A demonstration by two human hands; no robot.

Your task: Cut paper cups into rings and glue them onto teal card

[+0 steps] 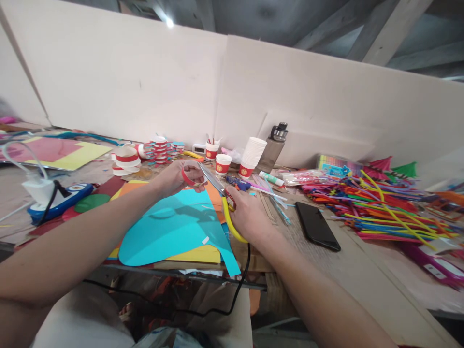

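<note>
Pinching a red paper ring (189,181), left grip (171,177); right grip (249,213) holds yellow-handled scissors (219,187). Ring likely light, easily crushed; best held edgewise.

Pale panels (126,72) back the table (101,169) under seemingly wooden beams (397,31) and a lamp (169,22)

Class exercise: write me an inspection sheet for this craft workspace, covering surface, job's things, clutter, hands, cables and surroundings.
Surface: worktable, largely covered; cyan sheet atop other coloured sheets.
Job's things: red-and-white ring, yellow-handled scissors.
Clutter: phone and pipe cleaners at right; stacked cups beyond the hands.
Hands: left hand holds the ring; right hand holds the scissors, blades near it.
Cables: black cable loops below the front edge.
Surroundings: pale panel behind.
</note>
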